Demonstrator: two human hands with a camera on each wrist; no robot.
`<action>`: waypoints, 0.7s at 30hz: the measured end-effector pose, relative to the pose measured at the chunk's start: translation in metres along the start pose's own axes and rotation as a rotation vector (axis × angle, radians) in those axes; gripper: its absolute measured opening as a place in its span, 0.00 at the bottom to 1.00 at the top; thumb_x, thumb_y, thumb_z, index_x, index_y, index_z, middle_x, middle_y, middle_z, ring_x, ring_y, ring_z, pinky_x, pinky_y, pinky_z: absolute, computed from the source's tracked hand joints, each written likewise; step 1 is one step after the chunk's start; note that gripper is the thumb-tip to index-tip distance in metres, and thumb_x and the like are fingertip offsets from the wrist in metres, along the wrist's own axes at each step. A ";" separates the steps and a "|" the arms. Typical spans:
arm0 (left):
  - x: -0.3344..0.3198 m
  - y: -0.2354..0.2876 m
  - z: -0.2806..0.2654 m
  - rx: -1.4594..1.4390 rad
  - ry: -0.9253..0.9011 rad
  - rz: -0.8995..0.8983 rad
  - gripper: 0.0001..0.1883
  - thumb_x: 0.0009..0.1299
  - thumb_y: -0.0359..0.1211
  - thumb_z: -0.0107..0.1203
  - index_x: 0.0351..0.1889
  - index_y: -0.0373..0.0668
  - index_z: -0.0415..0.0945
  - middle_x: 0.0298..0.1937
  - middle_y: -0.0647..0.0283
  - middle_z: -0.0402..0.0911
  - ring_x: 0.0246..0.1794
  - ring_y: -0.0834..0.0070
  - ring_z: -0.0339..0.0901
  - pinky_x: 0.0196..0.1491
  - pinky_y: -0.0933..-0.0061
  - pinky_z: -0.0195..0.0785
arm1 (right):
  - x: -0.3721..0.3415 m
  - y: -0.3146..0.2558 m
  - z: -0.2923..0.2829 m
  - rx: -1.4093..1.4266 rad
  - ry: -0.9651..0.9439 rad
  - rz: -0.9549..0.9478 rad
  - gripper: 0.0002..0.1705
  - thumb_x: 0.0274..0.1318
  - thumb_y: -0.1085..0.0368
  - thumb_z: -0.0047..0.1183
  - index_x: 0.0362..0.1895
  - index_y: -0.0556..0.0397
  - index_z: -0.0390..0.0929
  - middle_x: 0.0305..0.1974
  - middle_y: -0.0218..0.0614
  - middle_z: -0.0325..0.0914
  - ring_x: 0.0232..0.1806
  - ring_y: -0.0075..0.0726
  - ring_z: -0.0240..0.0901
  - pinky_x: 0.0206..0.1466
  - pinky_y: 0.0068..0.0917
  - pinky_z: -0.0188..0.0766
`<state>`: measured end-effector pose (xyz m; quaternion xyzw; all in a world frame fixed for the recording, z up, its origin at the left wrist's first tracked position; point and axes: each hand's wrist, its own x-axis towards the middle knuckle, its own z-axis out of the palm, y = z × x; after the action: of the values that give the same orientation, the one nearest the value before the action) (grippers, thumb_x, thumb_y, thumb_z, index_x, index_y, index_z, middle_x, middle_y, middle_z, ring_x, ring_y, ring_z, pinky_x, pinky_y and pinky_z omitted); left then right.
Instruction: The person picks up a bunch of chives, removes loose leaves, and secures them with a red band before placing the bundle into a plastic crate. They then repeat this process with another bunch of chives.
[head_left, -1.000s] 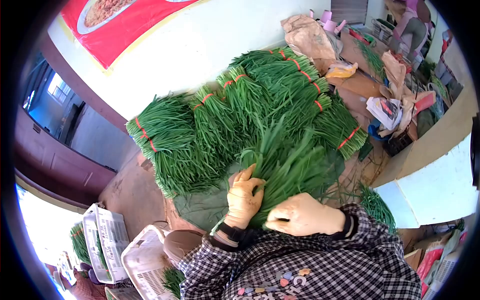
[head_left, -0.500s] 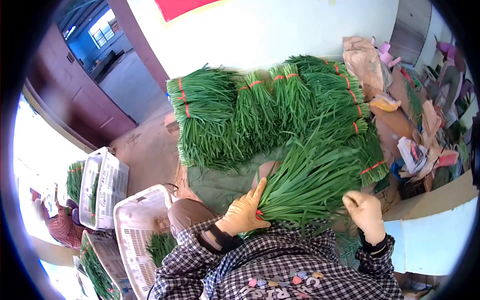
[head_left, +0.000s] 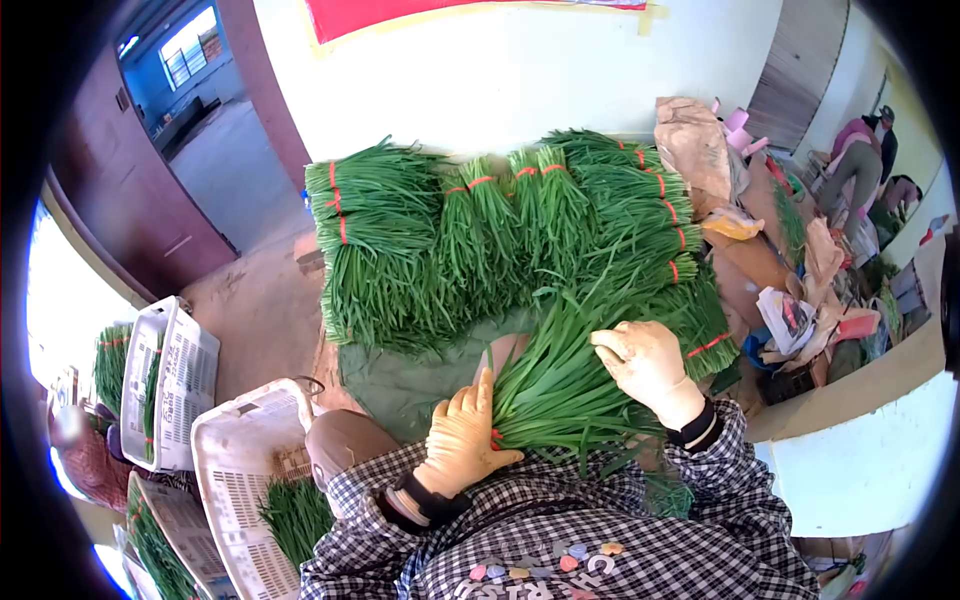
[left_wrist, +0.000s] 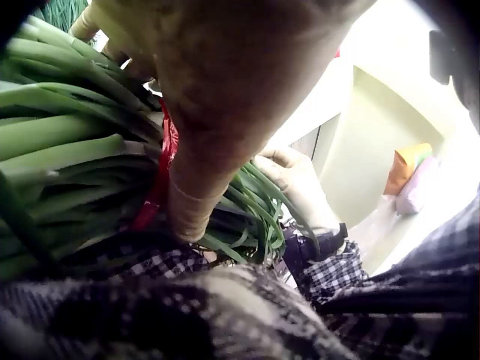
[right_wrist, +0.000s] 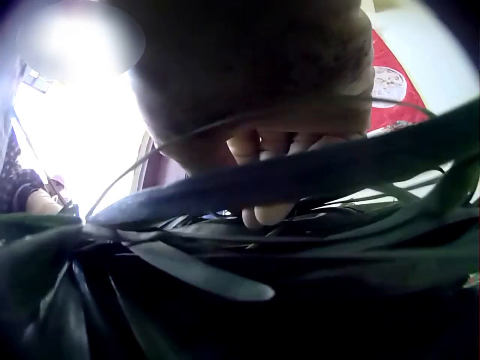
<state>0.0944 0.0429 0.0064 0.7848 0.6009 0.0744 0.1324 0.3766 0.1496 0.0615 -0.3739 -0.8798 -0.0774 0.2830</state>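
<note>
A loose-leaved bundle of garlic chives fans out over the person's lap, its leaf tips pointing up and to the right. The gloved left hand grips it near its lower left end, thumb and fingers on either side of a red tie. Over the right side of the leaves is the gloved right hand, back upward and fingers bent down. Its fingertips reach in among the leaves in the right wrist view; I cannot tell whether they pinch any.
Several red-tied chive bundles lie in front against the white wall, on a dark green cloth. White plastic crates with chives stand at left. Paper and plastic packaging litters the right side, near a white ledge. Other people are farther off.
The right hand first worked low beside the left hand, swung out to the right of the bundle, and has now come back over the leaves. The left hand keeps its grip; the leaves have spread out.
</note>
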 end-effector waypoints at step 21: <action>0.019 -0.085 -0.021 -1.858 0.263 -0.084 0.26 0.67 0.32 0.71 0.61 0.39 0.74 0.48 0.65 0.84 0.48 0.75 0.81 0.54 0.67 0.77 | -0.055 0.104 -0.024 0.488 -0.003 0.638 0.31 0.80 0.55 0.43 0.80 0.50 0.62 0.69 0.35 0.73 0.61 0.32 0.73 0.68 0.28 0.65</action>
<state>0.0148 0.0849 0.0005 0.3278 0.3386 0.6074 0.6395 0.4909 0.1810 0.0429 -0.5501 -0.7127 0.2261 0.3718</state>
